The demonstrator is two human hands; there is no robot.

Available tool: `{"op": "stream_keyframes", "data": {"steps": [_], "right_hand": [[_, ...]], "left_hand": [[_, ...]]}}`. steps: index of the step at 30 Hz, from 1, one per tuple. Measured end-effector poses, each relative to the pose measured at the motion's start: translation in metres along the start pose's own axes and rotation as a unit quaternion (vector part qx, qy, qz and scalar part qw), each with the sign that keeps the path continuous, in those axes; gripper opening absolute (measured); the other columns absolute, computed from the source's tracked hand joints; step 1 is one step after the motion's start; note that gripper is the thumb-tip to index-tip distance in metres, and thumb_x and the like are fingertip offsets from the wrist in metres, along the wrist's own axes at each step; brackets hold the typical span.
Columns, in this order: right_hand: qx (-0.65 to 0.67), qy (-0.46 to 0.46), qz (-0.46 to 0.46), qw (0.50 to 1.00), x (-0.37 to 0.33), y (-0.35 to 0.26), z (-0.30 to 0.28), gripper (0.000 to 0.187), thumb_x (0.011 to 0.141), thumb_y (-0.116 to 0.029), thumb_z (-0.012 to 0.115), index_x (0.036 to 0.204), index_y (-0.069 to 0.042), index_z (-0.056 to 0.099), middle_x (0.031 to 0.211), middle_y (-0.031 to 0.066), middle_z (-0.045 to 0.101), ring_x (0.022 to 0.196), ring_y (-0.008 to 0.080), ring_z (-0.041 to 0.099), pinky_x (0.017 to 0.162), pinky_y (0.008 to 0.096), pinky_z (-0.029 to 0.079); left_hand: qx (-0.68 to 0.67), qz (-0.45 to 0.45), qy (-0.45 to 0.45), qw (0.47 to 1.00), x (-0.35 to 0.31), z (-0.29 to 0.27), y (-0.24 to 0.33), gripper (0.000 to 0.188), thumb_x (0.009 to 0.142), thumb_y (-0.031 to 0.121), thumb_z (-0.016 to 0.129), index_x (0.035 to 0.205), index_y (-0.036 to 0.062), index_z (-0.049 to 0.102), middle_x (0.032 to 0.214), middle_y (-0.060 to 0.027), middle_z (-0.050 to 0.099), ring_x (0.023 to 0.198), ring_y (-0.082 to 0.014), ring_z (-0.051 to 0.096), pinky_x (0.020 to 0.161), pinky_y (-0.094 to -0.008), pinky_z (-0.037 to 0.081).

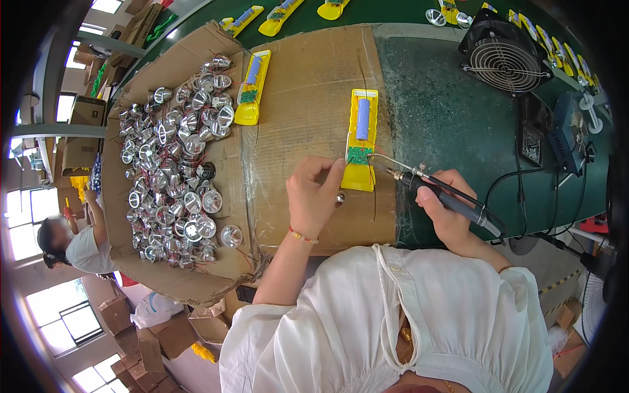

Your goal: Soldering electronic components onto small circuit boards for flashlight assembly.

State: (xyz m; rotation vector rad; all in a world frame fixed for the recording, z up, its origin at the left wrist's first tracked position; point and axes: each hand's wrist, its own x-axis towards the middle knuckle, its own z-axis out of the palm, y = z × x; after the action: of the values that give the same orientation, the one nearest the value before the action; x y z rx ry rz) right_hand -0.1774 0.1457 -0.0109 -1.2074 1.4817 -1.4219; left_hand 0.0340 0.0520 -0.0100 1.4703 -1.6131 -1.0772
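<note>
A yellow flashlight half-shell (361,141) is being kept flat on the cardboard sheet (308,98), near that sheet's right edge, so that its open inside is facing up and the small green circuit board (358,155) can be reached from above. The left hand (313,196) is being pressed on the lower left side of this shell, with the fingers curled and the fingertips pinching at its edge beside the board; probably the part is being steadied in this way, though it cannot be told if a thin wire is also being held. The soldering iron (432,190) is being gripped by the right hand (449,209) like a pen, fingers closed around the dark handle, and its metal tip is being brought to the right side of the board, touching or almost touching it. One blue cylindrical battery (363,119) is lying in the upper part of the shell. A second yellow shell (252,88) is lying near the sheet's upper middle, and at least three more are being seen above the sheet on the green tabletop (452,124). Silver reflector cups (177,157) are being piled along the left side of the sheet, too many for counting. One black fan (503,57) is standing at the tabletop's far right corner.
</note>
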Motion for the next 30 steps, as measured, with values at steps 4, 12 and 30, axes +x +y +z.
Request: {"op": "stream_keyframes", "data": {"steps": [4, 12, 30], "right_hand": [[-0.007, 0.004, 0.000, 1.000, 0.000, -0.002, 0.000, 0.017, 0.083, -0.013, 0.070, 0.086, -0.001, 0.059, 0.071, 0.0021, 0.061, 0.061, 0.0054, 0.053, 0.055, 0.0225, 0.043], [-0.021, -0.033, -0.011, 0.999, 0.001, -0.005, 0.002, 0.016, 0.085, -0.009, 0.064, 0.086, 0.001, 0.052, 0.071, 0.0076, 0.060, 0.060, 0.0095, 0.055, 0.056, 0.0236, 0.045], [0.043, 0.036, 0.009, 0.998, -0.005, -0.001, -0.003, 0.018, 0.086, -0.013, 0.066, 0.091, 0.001, 0.056, 0.073, 0.0059, 0.063, 0.066, 0.0081, 0.057, 0.060, 0.0233, 0.046]], "left_hand": [[-0.043, 0.038, -0.027, 0.998, -0.001, 0.000, 0.003, 0.012, 0.080, 0.013, 0.070, 0.079, 0.0012, 0.068, 0.084, -0.0084, 0.059, 0.064, -0.0153, 0.058, 0.059, -0.0277, 0.046], [0.102, 0.058, -0.089, 0.989, 0.005, 0.004, 0.007, 0.011, 0.077, 0.013, 0.072, 0.076, 0.0027, 0.069, 0.079, -0.0067, 0.055, 0.061, -0.0151, 0.051, 0.057, -0.0283, 0.043], [0.107, 0.072, -0.065, 0.990, 0.010, 0.008, 0.002, 0.014, 0.075, 0.016, 0.073, 0.071, 0.0035, 0.068, 0.076, -0.0080, 0.056, 0.058, -0.0193, 0.052, 0.055, -0.0318, 0.044]]}}
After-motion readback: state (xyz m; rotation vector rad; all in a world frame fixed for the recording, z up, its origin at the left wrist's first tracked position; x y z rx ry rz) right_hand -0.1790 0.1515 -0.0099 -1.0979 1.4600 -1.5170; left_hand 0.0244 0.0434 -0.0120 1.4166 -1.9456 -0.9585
